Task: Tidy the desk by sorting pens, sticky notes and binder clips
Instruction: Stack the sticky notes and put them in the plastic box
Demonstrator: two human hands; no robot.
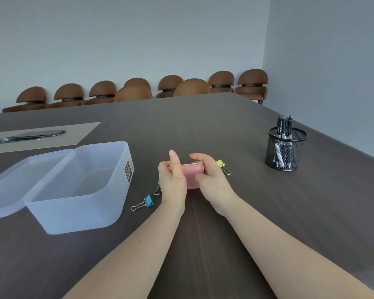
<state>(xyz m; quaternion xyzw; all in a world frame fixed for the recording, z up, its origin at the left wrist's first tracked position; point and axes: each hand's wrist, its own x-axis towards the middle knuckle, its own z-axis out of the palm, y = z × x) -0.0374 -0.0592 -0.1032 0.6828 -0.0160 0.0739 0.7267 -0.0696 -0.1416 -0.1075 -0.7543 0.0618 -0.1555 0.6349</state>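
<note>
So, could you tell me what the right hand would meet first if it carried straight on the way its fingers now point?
The right hand points up-left across the pink sticky notes, which it already touches; just beyond is the left hand. Depth is unclear, but that looks likeliest.

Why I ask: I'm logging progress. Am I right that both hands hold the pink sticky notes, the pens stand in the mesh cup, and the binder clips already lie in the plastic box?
Not quite. The head view shows the binder clips on the table, outside the plastic box.

Single head-worn wide view, forward and down over the desk (pixel 203 126), close above both forearms.
</note>
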